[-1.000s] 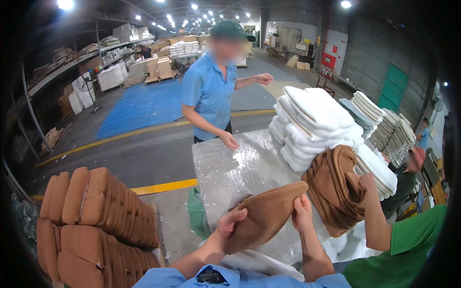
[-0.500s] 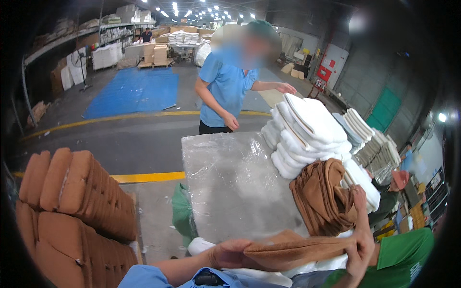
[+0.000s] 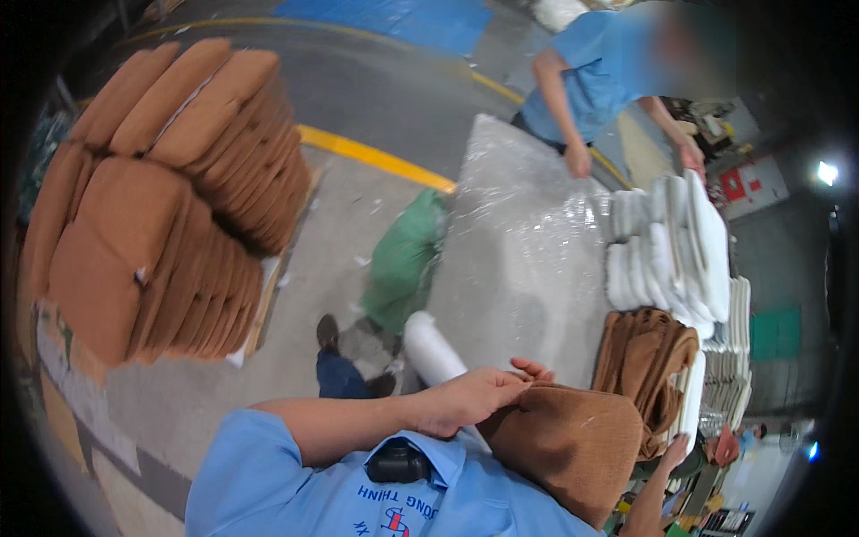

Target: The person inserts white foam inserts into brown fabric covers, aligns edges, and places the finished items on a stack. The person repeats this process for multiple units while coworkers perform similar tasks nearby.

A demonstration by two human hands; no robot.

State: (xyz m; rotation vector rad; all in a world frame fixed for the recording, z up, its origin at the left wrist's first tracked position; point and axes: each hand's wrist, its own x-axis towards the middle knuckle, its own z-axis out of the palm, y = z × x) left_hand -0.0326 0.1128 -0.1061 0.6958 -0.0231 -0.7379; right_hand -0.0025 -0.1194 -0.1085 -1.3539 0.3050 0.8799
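Observation:
A brown fabric-covered cushion (image 3: 573,438) with rounded corners is held tilted in front of my chest. My left hand (image 3: 483,394) is closed on its upper left corner, thumb and fingers pinching the fabric edge. Just beyond that corner, a few curled fingertips of what looks like my right hand (image 3: 533,368) show at the edge. The rest of that hand and its arm are hidden behind the cushion. To the right, a stack of folded brown fabric pieces (image 3: 640,358) lies on the table by white cushions (image 3: 671,255).
A plastic-wrapped table (image 3: 528,242) lies ahead, with a white roll (image 3: 431,345) and a green sack (image 3: 404,259) by its left side. Brown cushions (image 3: 170,242) are piled high on the left. A blue-shirted person (image 3: 573,80) stands across; another person's hand (image 3: 677,450) is at the right.
My view has tilted down and turned right. My left hand has moved along with the cushion, which now stands more upright and shows its broad face. The person across keeps a hand at the white stack.

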